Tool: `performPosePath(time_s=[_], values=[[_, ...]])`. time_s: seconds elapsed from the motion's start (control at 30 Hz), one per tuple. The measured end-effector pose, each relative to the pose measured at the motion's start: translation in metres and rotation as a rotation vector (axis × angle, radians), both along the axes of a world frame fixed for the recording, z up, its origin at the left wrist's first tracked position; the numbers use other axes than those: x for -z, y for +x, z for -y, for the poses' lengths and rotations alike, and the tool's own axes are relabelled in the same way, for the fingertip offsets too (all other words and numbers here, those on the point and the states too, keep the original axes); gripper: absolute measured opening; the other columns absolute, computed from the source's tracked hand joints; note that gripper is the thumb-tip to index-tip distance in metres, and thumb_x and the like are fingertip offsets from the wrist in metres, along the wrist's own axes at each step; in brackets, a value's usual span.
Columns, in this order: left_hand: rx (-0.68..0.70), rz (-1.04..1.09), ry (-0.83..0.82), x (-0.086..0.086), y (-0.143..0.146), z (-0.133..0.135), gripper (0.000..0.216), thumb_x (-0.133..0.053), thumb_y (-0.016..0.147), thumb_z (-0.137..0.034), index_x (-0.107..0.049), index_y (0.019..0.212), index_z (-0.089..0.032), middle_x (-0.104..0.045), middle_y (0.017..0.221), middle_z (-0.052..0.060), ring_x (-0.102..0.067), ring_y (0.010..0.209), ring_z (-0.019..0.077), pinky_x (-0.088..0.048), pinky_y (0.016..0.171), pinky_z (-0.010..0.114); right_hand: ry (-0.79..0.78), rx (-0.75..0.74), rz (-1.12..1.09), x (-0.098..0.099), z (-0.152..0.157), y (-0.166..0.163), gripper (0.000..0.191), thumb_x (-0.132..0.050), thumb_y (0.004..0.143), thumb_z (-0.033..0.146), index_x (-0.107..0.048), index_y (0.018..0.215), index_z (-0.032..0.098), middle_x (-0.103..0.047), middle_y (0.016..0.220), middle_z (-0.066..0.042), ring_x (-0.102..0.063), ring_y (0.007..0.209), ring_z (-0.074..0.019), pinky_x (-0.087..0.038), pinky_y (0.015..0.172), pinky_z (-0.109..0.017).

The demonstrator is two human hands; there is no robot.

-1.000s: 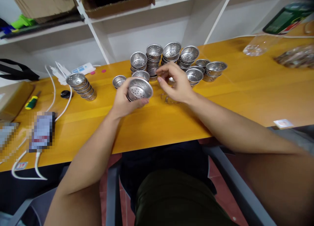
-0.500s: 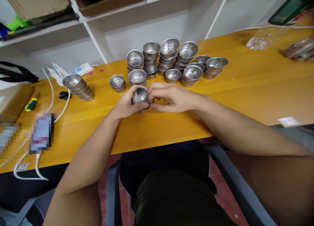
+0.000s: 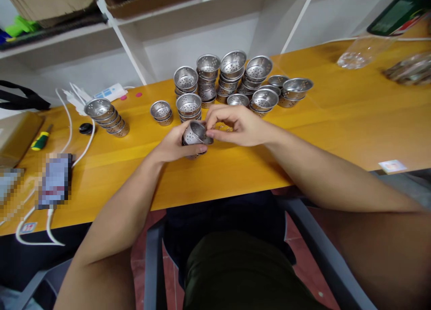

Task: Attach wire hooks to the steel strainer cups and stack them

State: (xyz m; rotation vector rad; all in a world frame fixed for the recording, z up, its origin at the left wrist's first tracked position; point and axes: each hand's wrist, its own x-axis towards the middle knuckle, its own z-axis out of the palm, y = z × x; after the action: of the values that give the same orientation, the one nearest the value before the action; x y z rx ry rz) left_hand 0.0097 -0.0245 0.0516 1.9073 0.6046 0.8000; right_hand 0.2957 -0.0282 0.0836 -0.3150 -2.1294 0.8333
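Note:
My left hand (image 3: 175,145) is wrapped round a small stack of perforated metal strainer cups, its thumb along the near side. On top, a tilted strainer cup (image 3: 194,134) turns its mouth to the right. The fingertips of my right hand (image 3: 234,127) are pinched on that cup's rim. Just beyond my hands stands a stack of strainer cups (image 3: 188,104), with a shorter stack (image 3: 160,111) to its left. Behind my right fingers a single strainer cup (image 3: 237,100) is partly covered. What lies under my left palm is hidden.
Taller cup stacks (image 3: 232,67) stand along the back, and a leaning stack (image 3: 105,115) is at left. Further left lie a screwdriver (image 3: 41,140), a phone (image 3: 54,181) with white cables and a power strip (image 3: 109,92). A clear plastic bottle (image 3: 365,52) lies at right.
The top cup has tipped over to the right, its rim now by my right fingertips. My right hand has risen slightly and its fingers have shifted on the cup.

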Motion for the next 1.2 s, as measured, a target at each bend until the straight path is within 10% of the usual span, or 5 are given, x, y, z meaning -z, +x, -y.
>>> performPosePath(time_s=[0.27, 0.47, 0.77, 0.87, 1.2], values=[[0.02, 0.045, -0.065, 0.007, 0.002, 0.002, 0.08, -0.114, 0.091, -0.066, -0.066, 0.144, -0.03, -0.086, 0.122, 0.006, -0.085, 0.098, 0.0245, -0.068, 0.083, 0.033, -0.169, 0.159, -0.205, -0.003, -0.022, 0.022, 0.058, -0.087, 0.111, 0.079, -0.074, 0.093, 0.026, -0.07, 0.087, -0.003, -0.062, 0.072, -0.0196, -0.056, 0.069, -0.038], [-0.225, 0.149, 0.346, -0.004, -0.014, -0.014, 0.093, -0.094, 0.091, -0.101, -0.082, 0.144, -0.025, -0.087, 0.132, 0.012, -0.086, 0.118, 0.0326, -0.072, 0.102, 0.044, 0.058, 0.288, 0.471, 0.006, -0.044, 0.053, 0.033, -0.089, 0.106, 0.055, -0.084, 0.099, 0.022, -0.082, 0.101, -0.009, -0.072, 0.085, -0.0242, -0.059, 0.084, -0.042], [-0.837, 0.267, 0.543, 0.009, -0.041, -0.055, 0.074, -0.076, 0.108, -0.099, -0.078, 0.137, -0.031, -0.087, 0.127, 0.01, -0.088, 0.127, 0.0324, -0.076, 0.111, 0.048, 0.095, 0.447, 0.205, 0.047, -0.053, 0.017, 0.091, -0.078, 0.115, 0.079, -0.062, 0.184, 0.023, -0.074, 0.172, -0.024, -0.077, 0.15, -0.0456, -0.064, 0.133, -0.071], [-0.853, 0.268, 0.464, 0.011, -0.039, -0.057, 0.079, -0.08, 0.103, -0.102, -0.079, 0.132, -0.028, -0.089, 0.122, 0.01, -0.09, 0.116, 0.0293, -0.077, 0.107, 0.045, 0.079, 0.366, 0.145, 0.062, -0.058, -0.007, 0.11, -0.077, 0.11, 0.092, -0.048, 0.194, 0.027, -0.059, 0.19, -0.024, -0.067, 0.168, -0.0479, -0.058, 0.143, -0.075], [-0.696, 0.18, 0.5, 0.007, -0.024, -0.041, 0.085, -0.088, 0.102, -0.095, -0.076, 0.147, -0.025, -0.09, 0.146, 0.016, -0.091, 0.135, 0.0349, -0.075, 0.121, 0.051, 0.035, 0.349, 0.048, 0.055, -0.052, -0.012, 0.077, -0.075, 0.114, 0.086, -0.071, 0.163, 0.026, -0.079, 0.162, -0.02, -0.079, 0.147, -0.044, -0.066, 0.133, -0.07]])
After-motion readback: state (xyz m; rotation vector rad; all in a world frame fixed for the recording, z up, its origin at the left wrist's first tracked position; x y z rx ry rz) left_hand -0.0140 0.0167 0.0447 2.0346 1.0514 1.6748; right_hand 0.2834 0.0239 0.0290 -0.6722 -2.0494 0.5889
